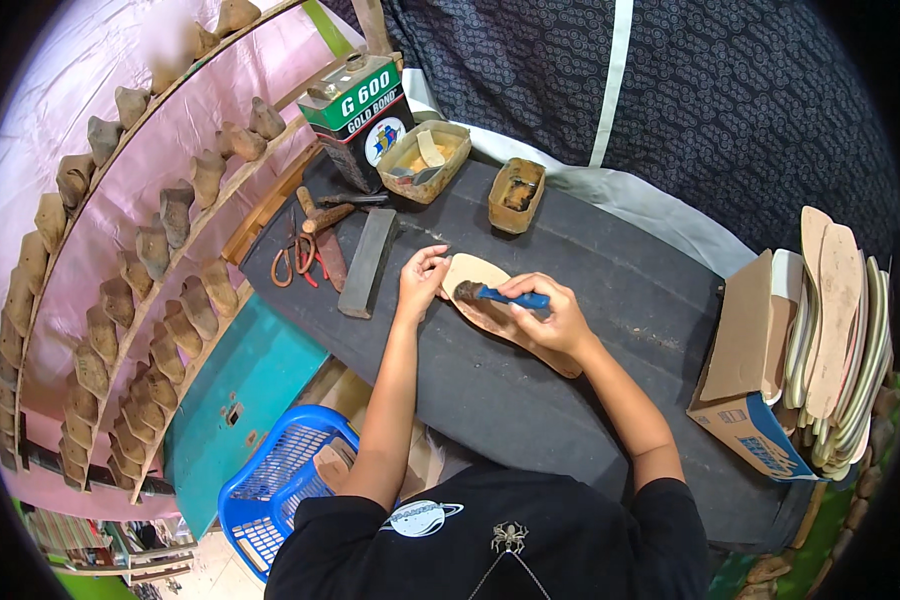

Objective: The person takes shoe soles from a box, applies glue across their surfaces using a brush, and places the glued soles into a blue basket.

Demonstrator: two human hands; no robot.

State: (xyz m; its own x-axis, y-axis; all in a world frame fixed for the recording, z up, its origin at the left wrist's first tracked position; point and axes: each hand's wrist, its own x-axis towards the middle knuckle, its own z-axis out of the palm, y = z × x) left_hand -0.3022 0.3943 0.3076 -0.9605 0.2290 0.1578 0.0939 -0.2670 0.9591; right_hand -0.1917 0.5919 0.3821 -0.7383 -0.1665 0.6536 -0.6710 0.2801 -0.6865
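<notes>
A tan, sole-shaped piece, like a shoe insole (482,270), lies slantwise on the dark worktable (610,270) in front of me. My left hand (422,284) is at its upper left edge, with the fingers curled in and pinching that rim. In my right hand (560,322) is a brush (488,293) with a blue handle. Its dark, stained bristles touch the insole's surface near the wider upper end. The right hand and forearm cover part of the insole's middle; its lower end shows beneath the wrist.
Beyond the hands stand a green-and-black metal can (355,120), a tub with a spreader (425,165) and a stained tub (516,195). Left lie a grey block (368,262) and scissors (282,265). A cardboard box of sole pieces (740,340) stands right; wooden shoe lasts (175,215) line racks at left.
</notes>
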